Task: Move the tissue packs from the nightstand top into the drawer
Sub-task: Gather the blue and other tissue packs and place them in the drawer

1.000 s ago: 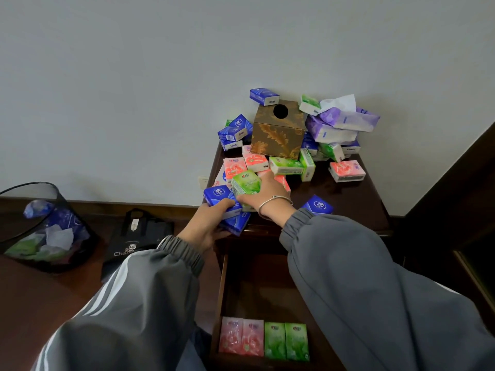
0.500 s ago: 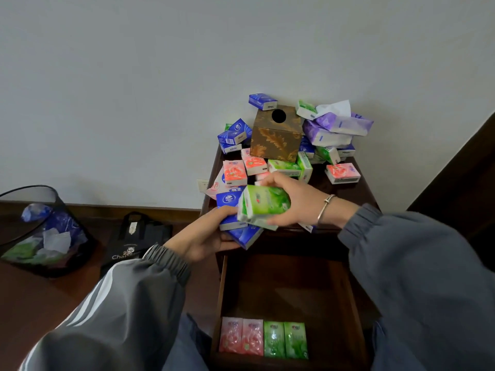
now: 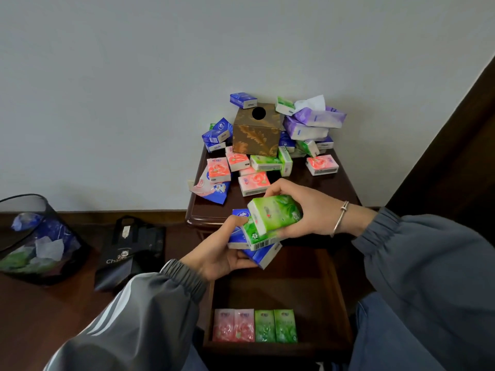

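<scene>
Both hands hold a small stack of tissue packs in the air over the open drawer (image 3: 332, 285). My left hand (image 3: 217, 253) grips blue packs (image 3: 261, 255) from below. My right hand (image 3: 308, 210) grips a green pack (image 3: 276, 212) on top of another green pack (image 3: 257, 235). Pink, green and blue packs lie scattered on the dark nightstand top (image 3: 337, 186), with a pink pack (image 3: 254, 183) nearest my hands. At the drawer's near end, two pink packs (image 3: 233, 325) and two green packs (image 3: 276, 326) lie in a row.
A brown tissue box (image 3: 257, 132) with a round hole stands at the back of the nightstand, purple tissue bags (image 3: 310, 124) to its right. On the floor to the left are a black bag (image 3: 131, 250) and a bin (image 3: 34, 239) of wrappers. Dark furniture rises at the right.
Both hands have drawn the packs back from the nightstand's front edge to above the drawer. My right hand has lifted green packs and brought them onto the blue ones in my left hand.
</scene>
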Motion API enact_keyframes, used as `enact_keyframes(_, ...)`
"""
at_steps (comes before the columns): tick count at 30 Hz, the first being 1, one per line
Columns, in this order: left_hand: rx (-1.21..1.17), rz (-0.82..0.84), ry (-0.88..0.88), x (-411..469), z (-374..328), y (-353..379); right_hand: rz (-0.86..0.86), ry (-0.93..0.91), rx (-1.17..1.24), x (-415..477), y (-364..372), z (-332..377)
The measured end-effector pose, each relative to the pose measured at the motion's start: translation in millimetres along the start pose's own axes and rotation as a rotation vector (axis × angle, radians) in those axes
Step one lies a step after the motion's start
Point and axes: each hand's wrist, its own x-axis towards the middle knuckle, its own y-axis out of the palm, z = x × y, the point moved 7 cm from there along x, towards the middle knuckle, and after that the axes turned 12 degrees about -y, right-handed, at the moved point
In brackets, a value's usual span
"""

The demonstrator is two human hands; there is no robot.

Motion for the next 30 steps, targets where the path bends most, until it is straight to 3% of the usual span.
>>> enact_keyframes(2,-0.061,-0.04,0.042,1.5,4.3,3.1,-0.223,0.051,0.138,-9.2,-5.6,-12.4)
enact_keyframes(5,-0.136,-0.165,0.184,2.6,1.6,6.4,-0.694,0.24,0.279,-30.3,-17.7,-37.6)
enact_keyframes(8,-0.175,-0.425,0.493,-2.9,-9.8,4.7,-0.875,0.444,0.317,-40.2,-6.8,-45.8)
enact_keyframes(10,-0.078,-0.629,0.731,-16.3,-16.2,10.2,-0.889,0.486,0.368,-34.6,8.7,-42.2)
enact_keyframes(12,0.031,-0.694,0.91,-23.5,-17.4,24.3,-0.907,0.493,0.443,-25.3,23.9,-36.7)
enact_keyframes(16,0.179,-0.722,1.003,-20.1,-13.1,35.0,-0.993,0.511,0.808,-14.6,42.3,-34.9)
enact_keyframes(20,0.474,-0.706,1.094,-22.6,-13.7,37.6,-0.937,0.537,1.008,-18.4,48.6,-46.6)
enact_keyframes(25,0.74,-0.551,1.093,-18.9,-3.7,42.9,-0.827,0.633,0.918,-38.5,59.6,-65.6)
enact_keyframes(30,0.79,-0.414,0.811,9.4,31.0,20.9,-0.664,0.809,0.796,-98.2,78.6,-97.0)
